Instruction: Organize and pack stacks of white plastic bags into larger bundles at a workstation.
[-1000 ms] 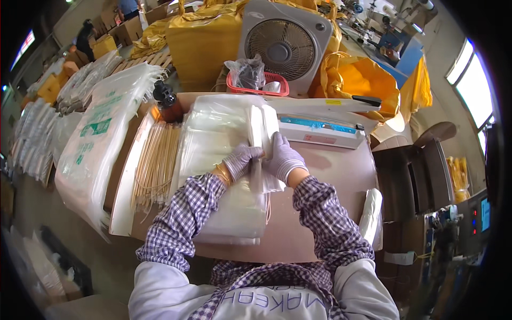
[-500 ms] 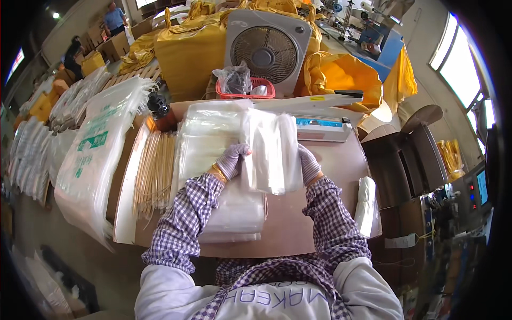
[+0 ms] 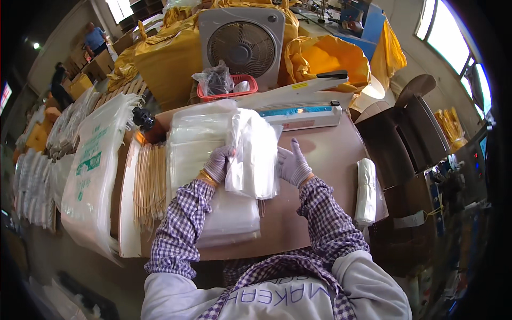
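A bundle of clear plastic bags (image 3: 255, 154) stands out glossy in front of me, above a larger stack of flat clear bags (image 3: 226, 216) on the brown table. With its fingers closed, my left hand (image 3: 217, 164) grips the bundle's left edge. At the right edge, my right hand (image 3: 294, 164) is open, its thumb raised and apart from the fingers. Its fingertips reach the bags' edge; whether they touch it is hard to make out. Both hands wear thin pale gloves.
Behind the bags lies a long bag sealer (image 3: 304, 114). Thin tan strips (image 3: 148, 181) line the left side, near a dark bottle (image 3: 144, 120). A rolled clear bundle (image 3: 366, 192) rests at the right edge. Farther back are a red basket (image 3: 226, 96) and a box fan (image 3: 242, 50).
My right hand has let go of the bundle's right side and opened, thumb lifting away. The left hand keeps its hold. The whole view has shifted slightly.
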Available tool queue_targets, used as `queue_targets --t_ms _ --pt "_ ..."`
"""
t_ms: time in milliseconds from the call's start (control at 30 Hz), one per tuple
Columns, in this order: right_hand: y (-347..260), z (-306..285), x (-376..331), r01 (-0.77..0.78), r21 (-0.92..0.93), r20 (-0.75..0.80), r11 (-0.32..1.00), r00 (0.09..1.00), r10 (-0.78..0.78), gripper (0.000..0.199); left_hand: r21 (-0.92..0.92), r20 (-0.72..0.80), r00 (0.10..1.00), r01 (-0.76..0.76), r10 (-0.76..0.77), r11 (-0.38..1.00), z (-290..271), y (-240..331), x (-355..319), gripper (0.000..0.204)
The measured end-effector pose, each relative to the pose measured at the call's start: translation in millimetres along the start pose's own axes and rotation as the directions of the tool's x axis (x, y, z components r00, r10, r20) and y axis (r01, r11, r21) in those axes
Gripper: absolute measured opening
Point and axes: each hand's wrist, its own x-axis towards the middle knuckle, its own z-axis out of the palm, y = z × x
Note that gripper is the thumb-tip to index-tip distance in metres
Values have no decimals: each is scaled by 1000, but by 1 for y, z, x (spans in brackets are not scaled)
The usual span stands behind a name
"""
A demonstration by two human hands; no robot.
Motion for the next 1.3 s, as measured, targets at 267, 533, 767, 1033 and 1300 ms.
queue_targets --t_ms 267,533,767,1033,1300 --pt "10 5 4 -7 -54 -321 999 947 -11 87 17 -12 1000 29 -28 999 -4 2 -2 32" --pt "-4 6 -18 117 190 -128 975 987 -94 33 155 -117 982 -133 151 979 -4 0 -6 32" --pt "-32 33 -33 159 70 -44 985 987 -156 30 59 -47 964 -260 263 964 15 3 -17 17" --pt "-66 143 -43 175 -132 28 976 985 -173 29 -238 231 933 -220 275 946 -47 -10 1 29" --pt "-81 165 -40 289 -212 38 934 957 -288 23 -555 495 839 106 225 825 -1 -15 -25 46"
